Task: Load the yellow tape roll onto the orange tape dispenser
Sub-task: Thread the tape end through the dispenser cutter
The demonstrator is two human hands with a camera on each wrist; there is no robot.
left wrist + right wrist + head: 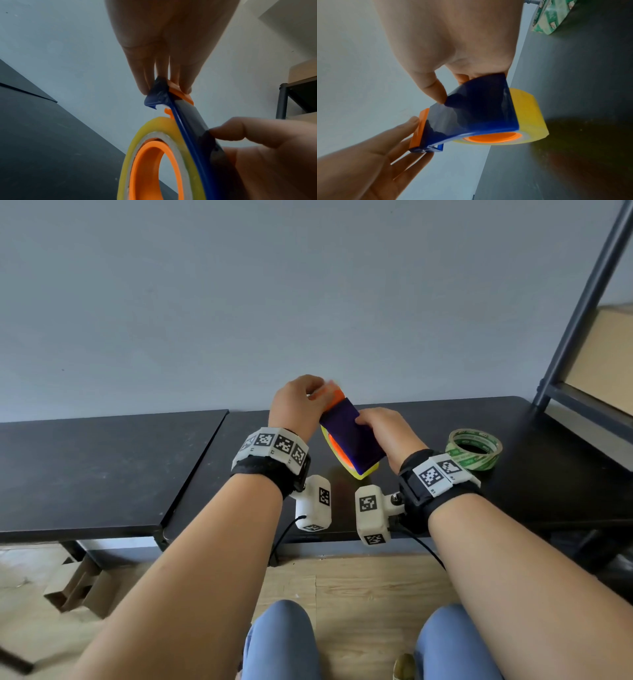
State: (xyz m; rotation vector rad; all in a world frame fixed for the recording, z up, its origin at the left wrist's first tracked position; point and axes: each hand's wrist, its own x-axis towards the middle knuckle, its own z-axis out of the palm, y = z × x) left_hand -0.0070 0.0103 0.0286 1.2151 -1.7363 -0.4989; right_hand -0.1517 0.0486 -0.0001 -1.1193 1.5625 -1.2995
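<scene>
Our left hand's fingertips point(186, 86) lie close together, nearly straight, pinching the far tip of the orange tape dispenser point(493, 138), where its orange end plate meets a crumpled end of dark blue tape point(157, 93). In the right wrist view those same fingers look long and only slightly parted, the tips touching the orange plate and the blue tape end below it. Our left hand point(298, 402) sits above and beyond the right one.

Our right hand point(387, 433) grips the dispenser's dark blue cover point(479, 108) from the side: the thumb presses on the flat blue face, and the other fingers curl round its far edge, mostly hidden. From the left wrist view one fingertip of this hand point(223, 132) presses against the cover's dark side.

The yellow tape roll point(135, 146) sits on the dispenser's orange hub, the hub filling its core, with the blue cover running along the roll's upper side. We hold the whole thing tilted, in the air, above the middle of the black tabletop point(411, 508), the roll end lowest and nearest us.

A green tape roll point(474, 448) lies flat on the tabletop to the right, near our right wrist. A metal shelf point(582, 337) stands at the tabletop's right end.
</scene>
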